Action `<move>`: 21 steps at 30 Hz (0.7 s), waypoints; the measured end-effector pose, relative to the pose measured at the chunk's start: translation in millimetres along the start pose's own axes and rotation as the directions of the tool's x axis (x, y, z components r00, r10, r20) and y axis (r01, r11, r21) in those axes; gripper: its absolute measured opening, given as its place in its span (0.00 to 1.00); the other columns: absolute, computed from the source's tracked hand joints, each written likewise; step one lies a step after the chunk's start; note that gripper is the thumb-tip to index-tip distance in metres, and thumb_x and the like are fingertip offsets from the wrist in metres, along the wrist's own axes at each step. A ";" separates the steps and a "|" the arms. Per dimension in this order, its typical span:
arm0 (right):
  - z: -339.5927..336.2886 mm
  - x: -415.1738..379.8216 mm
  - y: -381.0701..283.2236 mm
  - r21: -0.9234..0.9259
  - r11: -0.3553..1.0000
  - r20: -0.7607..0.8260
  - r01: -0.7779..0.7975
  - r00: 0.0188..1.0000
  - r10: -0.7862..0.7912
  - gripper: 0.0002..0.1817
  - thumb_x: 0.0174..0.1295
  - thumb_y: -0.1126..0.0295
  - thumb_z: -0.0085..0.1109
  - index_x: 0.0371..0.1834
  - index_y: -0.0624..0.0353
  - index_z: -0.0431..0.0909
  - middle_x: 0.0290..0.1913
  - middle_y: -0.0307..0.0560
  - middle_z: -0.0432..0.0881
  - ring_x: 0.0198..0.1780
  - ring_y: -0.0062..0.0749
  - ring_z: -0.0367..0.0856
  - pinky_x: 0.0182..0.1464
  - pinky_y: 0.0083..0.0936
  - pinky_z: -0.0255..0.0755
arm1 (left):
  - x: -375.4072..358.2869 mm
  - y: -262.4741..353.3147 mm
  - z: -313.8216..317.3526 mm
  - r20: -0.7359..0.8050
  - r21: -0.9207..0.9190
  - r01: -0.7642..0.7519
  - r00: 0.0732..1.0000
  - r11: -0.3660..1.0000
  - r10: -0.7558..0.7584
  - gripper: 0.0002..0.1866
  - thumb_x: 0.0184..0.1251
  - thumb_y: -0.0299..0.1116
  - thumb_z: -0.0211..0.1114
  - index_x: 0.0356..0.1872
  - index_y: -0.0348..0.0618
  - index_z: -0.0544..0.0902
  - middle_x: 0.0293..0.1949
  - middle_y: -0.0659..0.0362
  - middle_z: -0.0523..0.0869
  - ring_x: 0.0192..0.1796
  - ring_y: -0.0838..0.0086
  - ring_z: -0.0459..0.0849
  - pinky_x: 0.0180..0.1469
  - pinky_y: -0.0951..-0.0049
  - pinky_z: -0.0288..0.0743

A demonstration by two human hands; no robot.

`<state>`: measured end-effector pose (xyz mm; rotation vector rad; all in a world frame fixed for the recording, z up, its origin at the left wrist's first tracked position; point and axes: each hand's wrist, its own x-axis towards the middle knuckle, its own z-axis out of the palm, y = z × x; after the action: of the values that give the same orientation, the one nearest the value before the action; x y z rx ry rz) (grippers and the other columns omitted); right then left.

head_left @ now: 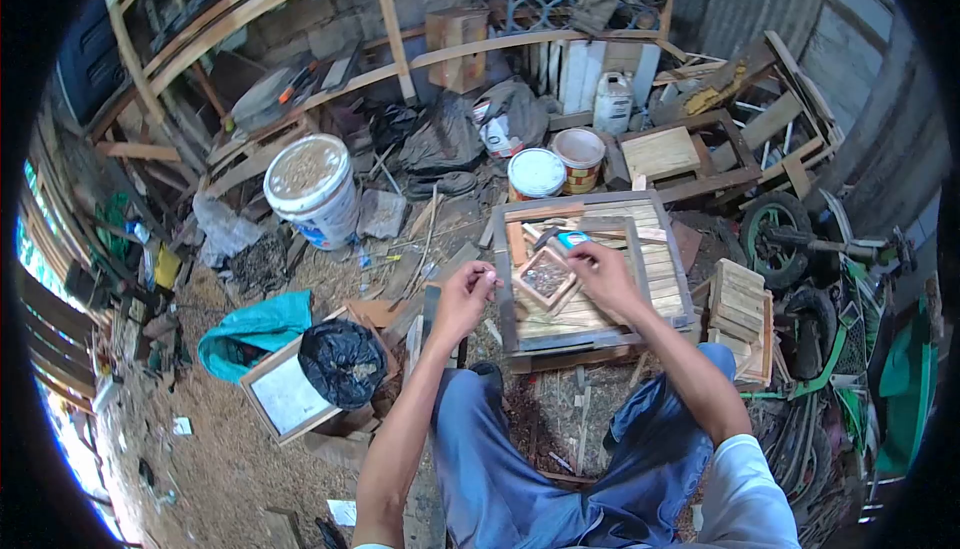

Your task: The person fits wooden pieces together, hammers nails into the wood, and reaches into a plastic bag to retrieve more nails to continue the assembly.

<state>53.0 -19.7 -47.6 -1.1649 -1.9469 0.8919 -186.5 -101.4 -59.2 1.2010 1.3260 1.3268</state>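
My left hand point(464, 294) hovers just left of a slatted wooden frame point(668, 279), fingers pinched together, perhaps on something too small to make out. My right hand point(600, 274) rests over the frame's middle, its fingers at the edge of a small wooden box point(545, 279) filled with small dark bits. A hammer with a blue grip point(560, 239) lies on the slats just beyond the box. My knees in blue trousers sit below the frame.
A white bucket point(312, 187) stands at the left, two paint tins point(536, 173) behind the frame. A black bag point(342, 361) sits in a wooden tray, beside teal cloth point(255, 327). Stacked slat pieces point(740, 314) and wheels point(775, 229) lie at right. Sawdust covers the ground.
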 end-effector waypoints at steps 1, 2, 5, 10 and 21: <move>-22.4 -0.3 15.2 -0.175 0.980 -0.068 -0.091 0.994 0.081 0.09 0.59 0.70 0.62 0.38 0.64 0.83 0.33 0.54 0.84 0.38 0.44 0.84 0.42 0.34 0.76 | 9.2 3.4 14.2 0.028 0.035 0.001 1.000 0.999 -0.002 0.07 0.72 0.30 0.58 0.41 0.36 0.79 0.34 0.61 0.85 0.31 0.83 0.76 0.37 0.80 0.72; -36.8 -2.5 39.2 -0.181 0.980 -0.105 -0.085 0.992 0.066 0.08 0.58 0.71 0.61 0.38 0.63 0.83 0.33 0.55 0.84 0.38 0.46 0.84 0.42 0.36 0.76 | 19.2 3.9 29.3 0.057 0.068 0.001 0.998 0.998 -0.005 0.08 0.72 0.31 0.58 0.42 0.37 0.80 0.33 0.62 0.84 0.30 0.83 0.75 0.36 0.80 0.71; -54.4 -10.8 91.2 -0.238 0.961 -0.153 -0.142 0.982 0.108 0.07 0.58 0.70 0.60 0.36 0.61 0.82 0.34 0.56 0.84 0.39 0.51 0.84 0.42 0.42 0.76 | 50.0 -9.3 77.6 0.074 0.131 0.002 0.997 0.991 -0.012 0.10 0.71 0.33 0.60 0.44 0.37 0.81 0.32 0.64 0.82 0.30 0.84 0.74 0.34 0.80 0.70; -55.7 -5.9 87.1 -0.256 0.957 -0.151 -0.140 0.983 0.103 0.09 0.61 0.67 0.60 0.38 0.63 0.81 0.36 0.58 0.84 0.40 0.52 0.84 0.42 0.42 0.75 | 70.1 -37.5 118.7 0.077 0.269 -0.001 0.997 0.963 -0.021 0.12 0.69 0.35 0.63 0.45 0.37 0.82 0.33 0.63 0.84 0.33 0.85 0.77 0.35 0.80 0.70; -28.3 -11.8 90.3 -0.092 0.995 0.145 -0.026 0.989 0.039 0.17 0.68 0.65 0.49 0.48 0.69 0.74 0.38 0.70 0.81 0.42 0.66 0.80 0.47 0.53 0.74 | 79.5 -31.1 165.9 -0.143 0.213 -0.116 0.979 0.970 0.148 0.11 0.71 0.34 0.62 0.44 0.34 0.81 0.32 0.61 0.83 0.32 0.83 0.77 0.33 0.81 0.70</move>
<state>120.0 8.1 -109.6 -1.2154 -2.1113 0.9390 -35.1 2.3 -93.1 1.3669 1.5477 1.4320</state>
